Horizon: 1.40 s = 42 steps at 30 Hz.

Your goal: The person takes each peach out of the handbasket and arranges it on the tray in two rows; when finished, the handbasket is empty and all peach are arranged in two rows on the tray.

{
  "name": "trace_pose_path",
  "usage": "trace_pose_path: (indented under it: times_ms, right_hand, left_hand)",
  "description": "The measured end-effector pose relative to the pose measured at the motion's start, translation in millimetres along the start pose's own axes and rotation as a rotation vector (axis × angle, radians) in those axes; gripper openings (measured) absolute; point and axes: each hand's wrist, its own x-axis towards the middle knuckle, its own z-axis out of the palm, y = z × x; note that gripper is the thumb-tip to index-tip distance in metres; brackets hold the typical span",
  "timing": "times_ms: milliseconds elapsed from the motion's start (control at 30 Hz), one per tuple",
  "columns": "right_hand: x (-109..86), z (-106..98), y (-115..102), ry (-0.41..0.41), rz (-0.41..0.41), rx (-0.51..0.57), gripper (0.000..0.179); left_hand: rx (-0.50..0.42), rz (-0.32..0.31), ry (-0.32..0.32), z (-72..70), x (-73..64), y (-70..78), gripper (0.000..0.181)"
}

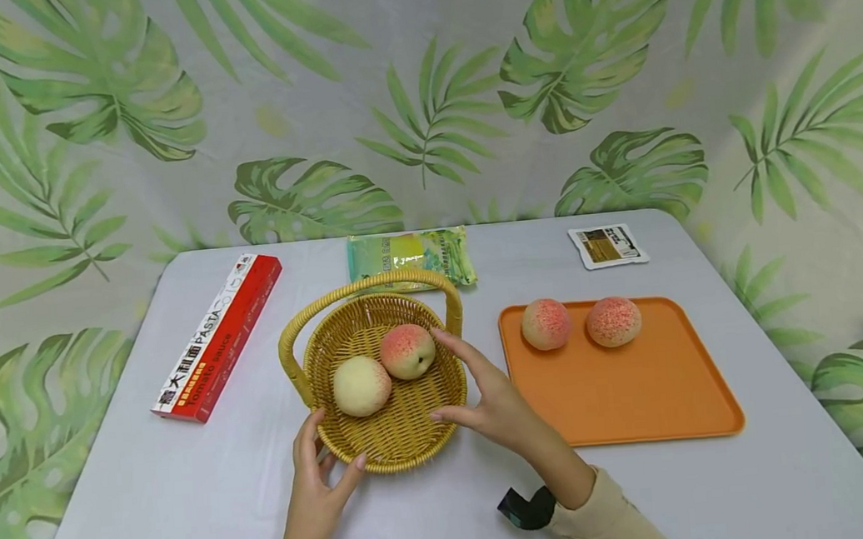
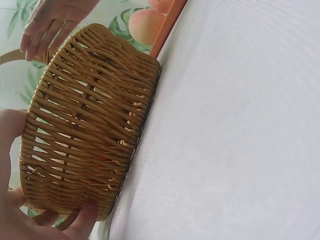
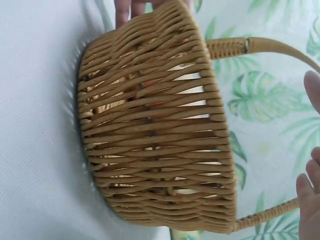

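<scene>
A round wicker basket [image 1: 386, 430] with an arched handle [image 1: 376, 283] stands on the table. Inside it lie a pale peach [image 1: 362, 386] and a redder peach [image 1: 408, 351]. My left hand [image 1: 319, 486] holds the basket at its front left, thumb at the rim; in the left wrist view its fingers [image 2: 82, 220] reach round the woven side. Over the right part of the basket hovers my right hand [image 1: 497, 403], thumb and fingers spread, holding nothing. The right wrist view shows this hand [image 3: 312, 195] apart from the basket wall [image 3: 160, 125].
To the right, an orange tray [image 1: 628, 398] bears two peaches, one [image 1: 545, 324] beside the other [image 1: 614, 322]. A red pasta box [image 1: 218, 339] lies at left. Behind the basket is a green packet [image 1: 411, 258]; a small white-and-brown sachet [image 1: 608, 245] lies back right.
</scene>
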Motion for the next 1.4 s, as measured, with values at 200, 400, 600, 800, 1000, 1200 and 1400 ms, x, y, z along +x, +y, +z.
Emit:
trace_pose_path:
  times_ms: [200, 400, 600, 800, 1000, 1200, 1400]
  right_hand:
    - [4.9, 9, 12, -0.037, 0.081, -0.011, 0.086]
    - [2.9, 19, 44, -0.051, 0.104, -0.016, 0.09]
    - [4.5, 24, 54, -0.057, 0.087, -0.04, 0.09]
    - [8.6, 28, 59, -0.075, 0.086, -0.079, 0.091]
    - [13.6, 31, 67, -0.11, 0.091, -0.125, 0.092]
    - [18.7, 33, 69, -0.139, 0.09, -0.156, 0.091]
    - [25.4, 34, 68, -0.157, 0.112, -0.18, 0.09]
  left_hand:
    - [-0.003, -0.008, -0.003, 0.1, 0.4, 0.2, 0.08]
    - [0.001, -0.021, -0.013, -0.6, -0.1, 1.5, 0.08]
    - [-0.006, -0.017, -0.016, -0.4, -0.7, 3.2, 0.079]
    - [-0.003, -0.015, -0.014, -0.4, -0.8, 3.0, 0.079]
    - [-0.002, -0.015, -0.016, -0.6, -1.0, 2.5, 0.079]
    - [0.002, -0.009, -0.022, -0.7, -0.4, 2.4, 0.081]
    - [0.007, -0.015, -0.017, -0.8, -0.5, 2.4, 0.08]
